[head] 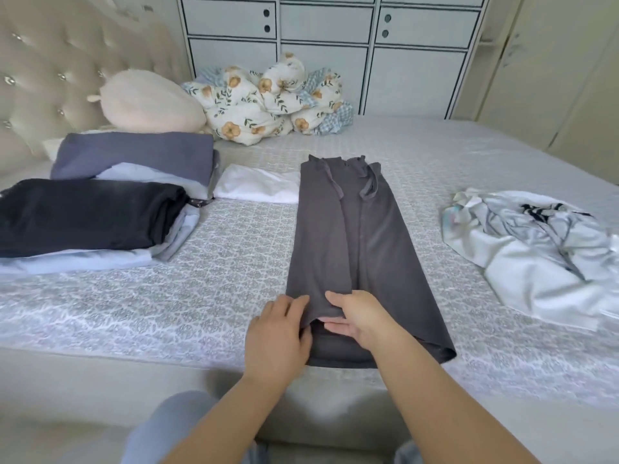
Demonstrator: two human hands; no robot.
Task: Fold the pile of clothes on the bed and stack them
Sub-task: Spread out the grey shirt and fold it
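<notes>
A dark grey garment with two straps (351, 236) lies lengthwise on the bed, folded into a long narrow strip. Both of my hands are at its near hem. My left hand (279, 333) grips the left corner, fingers curled over the cloth. My right hand (360, 318) pinches the hem fold, thumb on top and fingers under the layer. At the left stand two stacks of folded clothes: a black-topped one (83, 216) and a slate-blue one (134, 159). A folded white piece (258, 187) lies beside them. A crumpled white garment with dark stripes (536, 252) lies at the right.
The bed has a grey patterned cover (217, 289). A floral quilt bundle (268, 98) and a pale plush pillow (150, 102) sit near the tufted headboard. White cabinets (335, 45) stand behind the bed. My knees show at the bottom edge.
</notes>
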